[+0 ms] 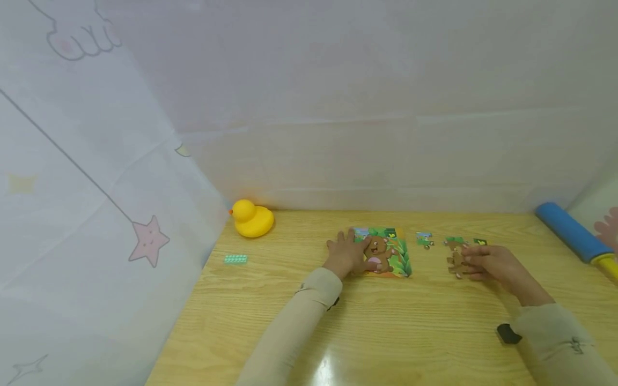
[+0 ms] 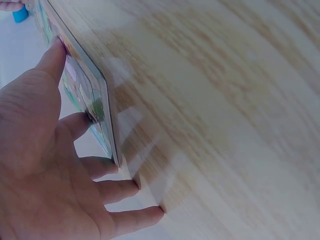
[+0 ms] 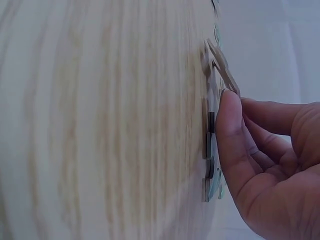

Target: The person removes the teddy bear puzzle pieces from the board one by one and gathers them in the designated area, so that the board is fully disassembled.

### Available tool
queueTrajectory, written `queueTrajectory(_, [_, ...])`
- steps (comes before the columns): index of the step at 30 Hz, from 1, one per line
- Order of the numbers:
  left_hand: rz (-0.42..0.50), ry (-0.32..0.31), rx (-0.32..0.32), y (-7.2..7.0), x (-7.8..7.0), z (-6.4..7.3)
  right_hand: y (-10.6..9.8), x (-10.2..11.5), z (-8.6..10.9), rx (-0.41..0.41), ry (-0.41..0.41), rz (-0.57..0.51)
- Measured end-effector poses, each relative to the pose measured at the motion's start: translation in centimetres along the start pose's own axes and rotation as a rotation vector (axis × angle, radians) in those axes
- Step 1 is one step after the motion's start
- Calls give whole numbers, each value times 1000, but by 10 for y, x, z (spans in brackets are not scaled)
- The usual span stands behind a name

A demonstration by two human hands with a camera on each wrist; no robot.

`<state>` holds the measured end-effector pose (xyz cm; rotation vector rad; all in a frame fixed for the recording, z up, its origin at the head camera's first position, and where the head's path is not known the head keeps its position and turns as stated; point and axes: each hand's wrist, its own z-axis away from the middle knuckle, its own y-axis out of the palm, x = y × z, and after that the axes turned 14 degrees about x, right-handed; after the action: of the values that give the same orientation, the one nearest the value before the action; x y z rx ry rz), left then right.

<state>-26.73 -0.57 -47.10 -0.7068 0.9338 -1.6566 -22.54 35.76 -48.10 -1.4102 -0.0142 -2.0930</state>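
Observation:
A square jigsaw puzzle with a brown bear on green leaves lies on the table. My left hand rests at its left side with fingers spread. In the left wrist view the thumb and index finger touch the puzzle's face, while other fingertips reach the tabletop beyond its edge. To the right, my right hand pinches a brown puzzle piece between thumb and finger, tilted up from the table. Close to that hand lie loose pieces, among them a blue-green one and a dark green one.
A yellow rubber duck sits at the back left, with a small mint-green studded block in front of it. A blue cylinder with a yellow end lies at the right. Pale printed cloth stands behind the wooden table.

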Motion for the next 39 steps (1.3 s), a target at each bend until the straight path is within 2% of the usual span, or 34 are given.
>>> queueTrajectory(5, [-3, 7, 1, 1, 1, 0, -2, 2, 1, -5, 23, 24])
queueTrajectory(23, [5, 4, 4, 1, 0, -1, -9, 5, 8, -23, -16, 22])
queueTrajectory(30, [38, 16, -8, 2, 2, -3, -3, 5, 1, -19, -58, 30])
queueTrajectory(39, [125, 40, -31, 5, 4, -3, 16, 31, -11, -1, -109, 30])
